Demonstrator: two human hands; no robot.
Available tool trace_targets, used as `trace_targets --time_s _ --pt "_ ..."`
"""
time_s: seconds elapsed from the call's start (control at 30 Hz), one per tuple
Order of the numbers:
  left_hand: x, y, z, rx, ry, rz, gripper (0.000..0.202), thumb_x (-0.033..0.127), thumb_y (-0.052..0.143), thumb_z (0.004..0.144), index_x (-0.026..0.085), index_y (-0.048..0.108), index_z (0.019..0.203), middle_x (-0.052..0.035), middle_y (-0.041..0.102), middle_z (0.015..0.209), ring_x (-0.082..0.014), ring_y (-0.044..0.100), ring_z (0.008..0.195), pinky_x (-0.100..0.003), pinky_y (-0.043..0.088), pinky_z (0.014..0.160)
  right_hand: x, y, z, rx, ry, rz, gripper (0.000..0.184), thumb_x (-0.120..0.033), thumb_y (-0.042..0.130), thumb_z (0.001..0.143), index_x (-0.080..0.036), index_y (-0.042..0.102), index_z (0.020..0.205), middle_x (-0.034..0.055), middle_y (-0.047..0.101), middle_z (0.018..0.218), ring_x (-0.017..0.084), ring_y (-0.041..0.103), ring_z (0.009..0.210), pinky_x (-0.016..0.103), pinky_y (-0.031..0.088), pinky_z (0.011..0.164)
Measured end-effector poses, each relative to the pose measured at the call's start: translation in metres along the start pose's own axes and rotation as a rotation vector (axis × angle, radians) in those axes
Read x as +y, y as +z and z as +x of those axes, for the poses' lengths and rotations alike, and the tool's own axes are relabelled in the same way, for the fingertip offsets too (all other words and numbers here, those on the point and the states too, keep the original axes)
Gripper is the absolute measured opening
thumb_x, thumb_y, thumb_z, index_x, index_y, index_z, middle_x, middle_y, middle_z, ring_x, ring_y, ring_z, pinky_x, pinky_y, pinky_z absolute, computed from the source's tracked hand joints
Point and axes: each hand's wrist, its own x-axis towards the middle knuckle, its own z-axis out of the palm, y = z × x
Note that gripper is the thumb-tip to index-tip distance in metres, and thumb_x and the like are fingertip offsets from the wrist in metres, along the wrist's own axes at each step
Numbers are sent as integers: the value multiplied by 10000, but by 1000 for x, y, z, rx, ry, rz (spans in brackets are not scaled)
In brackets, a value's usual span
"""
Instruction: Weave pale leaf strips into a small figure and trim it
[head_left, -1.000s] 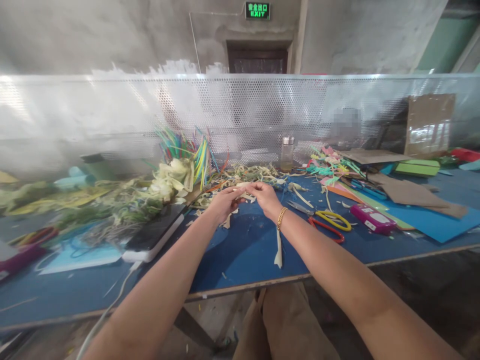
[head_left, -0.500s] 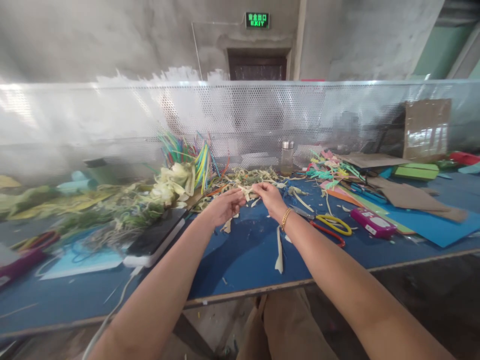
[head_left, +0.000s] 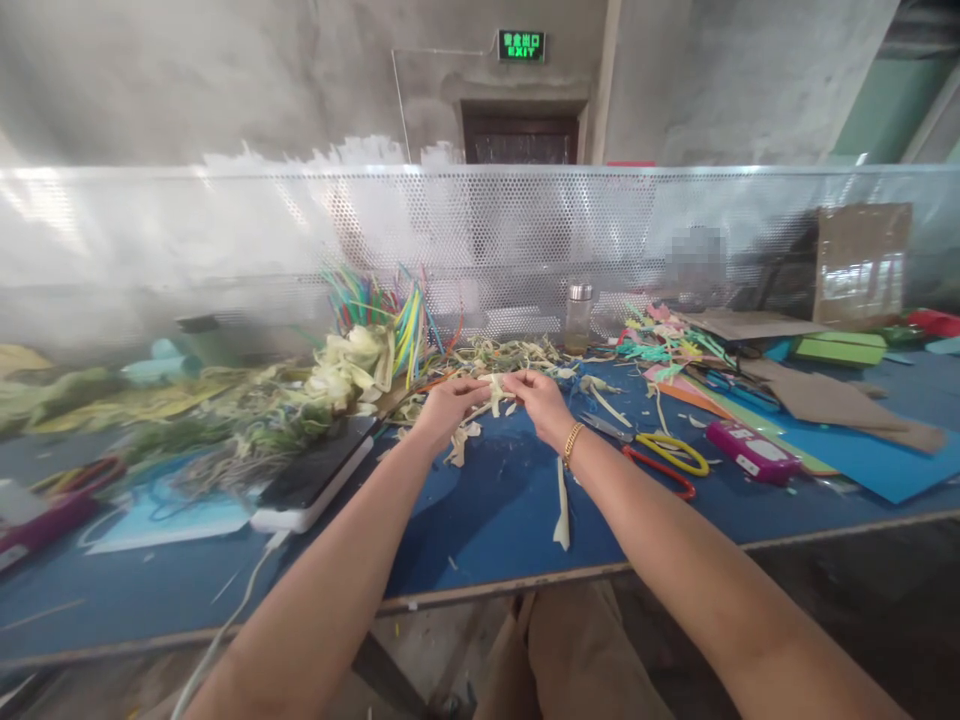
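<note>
My left hand (head_left: 452,408) and my right hand (head_left: 538,398) meet over the middle of the blue table (head_left: 495,520). Between their fingertips they pinch a pale cream strip (head_left: 496,393), with one end hanging down; whether it is husk or paper I cannot tell. Both hands are closed on it, one at each side. Just below my left hand lies a crumpled cream scrap (head_left: 462,442). A longer cream strip (head_left: 561,508) lies nearer the front edge. Right of my right wrist are scissors (head_left: 670,453) with one yellow and one red handle.
A black and white device (head_left: 319,475) with a white cable lies left of my arms, beside a pile of dried greenish strands (head_left: 262,425). Behind stand coloured sticks (head_left: 409,325) and a glass bottle (head_left: 578,320). At right are a purple box (head_left: 752,452), cardboard and blue sheets (head_left: 877,455).
The fingers of my left hand have closed onto the cream strip beside my right hand. One end of the strip now hangs lower. The view has shifted slightly.
</note>
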Motion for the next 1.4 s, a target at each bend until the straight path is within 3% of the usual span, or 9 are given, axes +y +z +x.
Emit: trace_targets --time_s 0.13,0.3,0.53,0.7,0.77,0.93,1.03,1.2,1.4 --pt "-2 -4 3 38 31 12 270 346 808 610 176 740 809 36 554 540 -63 353 457 -234 245 456 -3 -2 1 -57 -30 -78 254 -431 717 670 -190 667 732 9 669 691 133 578 633 289 466 664" --pt "-1 -6 4 85 21 58 253 372 803 607 168 706 719 -1 626 597 -85 446 489 -235 280 476 -6 -2 -1 -145 -24 -110 177 -322 749 619 -190 689 720 12 695 691 144 603 654 295 474 668" --pt "6 -10 2 -7 -33 6 291 374 782 644 167 585 695 -37 699 707 -122 609 628 -204 368 532 -1 -4 3 -100 54 29 173 -275 754 608 -180 720 748 3 689 650 121 592 603 292 473 661" --pt "6 -2 -2 15 -44 -47 192 297 695 735 185 620 871 -7 697 718 -123 629 628 -213 398 564 3 -2 1 -89 113 70 218 -292 781 585 -168 709 749 5 685 644 119 600 612 283 468 656" --pt "7 -1 -3 26 -50 -14 246 298 678 749 188 666 969 -11 695 723 -128 626 629 -223 398 570 4 -1 0 -96 116 77 229 -301 790 578 -168 704 743 4 684 649 120 605 622 280 464 655" --pt "9 -1 -3 6 -74 -68 363 392 771 657 170 735 942 -43 704 810 -141 626 711 -234 414 609 4 2 -3 -113 133 80 251 -322 793 579 -171 697 756 5 675 649 128 617 633 267 443 621" --pt "8 0 -3 -6 -81 -122 394 399 826 581 162 742 884 -24 680 749 -121 593 668 -249 446 655 3 3 -5 -142 140 36 217 -322 781 604 -171 674 719 5 667 638 129 609 612 267 439 604" --pt "7 -1 -5 -97 -156 -45 345 391 846 559 154 718 775 23 578 615 -73 509 553 -220 418 583 1 -2 -1 -79 -15 -132 182 -326 738 674 -193 697 791 14 701 737 139 621 685 286 475 691" --pt "5 -2 -7 -219 -304 -27 366 433 833 584 171 682 790 52 504 563 -61 459 496 -220 408 560 2 -4 2 -222 -117 -179 156 -322 715 699 -182 721 766 40 728 816 158 639 780 304 481 787"
